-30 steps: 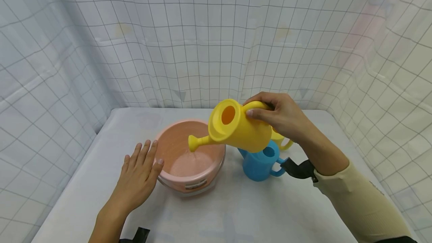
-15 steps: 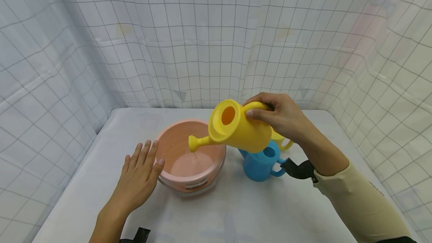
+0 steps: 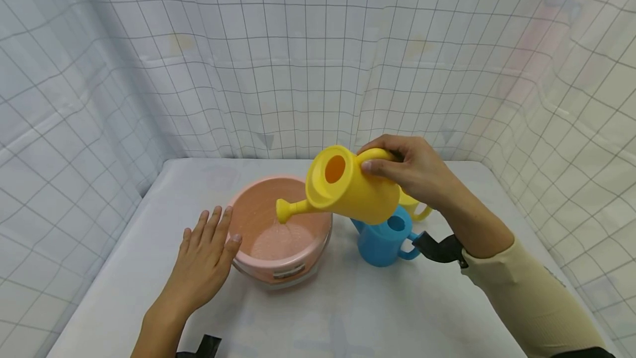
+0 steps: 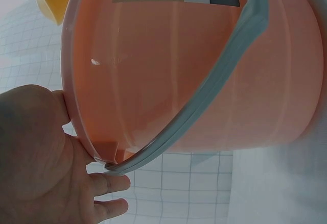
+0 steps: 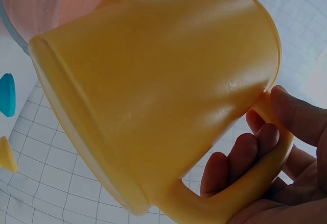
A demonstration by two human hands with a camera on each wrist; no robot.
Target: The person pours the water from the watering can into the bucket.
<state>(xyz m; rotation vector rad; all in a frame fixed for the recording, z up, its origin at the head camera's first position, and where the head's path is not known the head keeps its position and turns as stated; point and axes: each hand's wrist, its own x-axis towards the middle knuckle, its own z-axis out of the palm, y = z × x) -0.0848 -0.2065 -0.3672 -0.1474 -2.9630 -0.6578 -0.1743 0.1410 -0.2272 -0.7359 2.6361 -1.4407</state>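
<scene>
A yellow watering can point(image 3: 355, 189) is tipped to the left, its spout head above the pink bucket point(image 3: 263, 261). My right hand point(image 3: 404, 167) grips its handle, the fingers curled through the loop in the right wrist view. Thin streams of water run from the spout into the bucket. My left hand point(image 3: 206, 256) lies with straight fingers against the bucket's left rim. In the left wrist view those fingers point(image 4: 110, 183) touch the rim beside the root of the grey bail handle point(image 4: 204, 89). The bucket stands upright on the table.
A blue watering can point(image 3: 381, 245) stands right of the bucket, below the tipped one. Behind it is another yellow watering can point(image 3: 409, 203), partly hidden. Grid-patterned white curtains point(image 3: 318, 59) enclose the white-covered table point(image 3: 358, 308) at the back and sides.
</scene>
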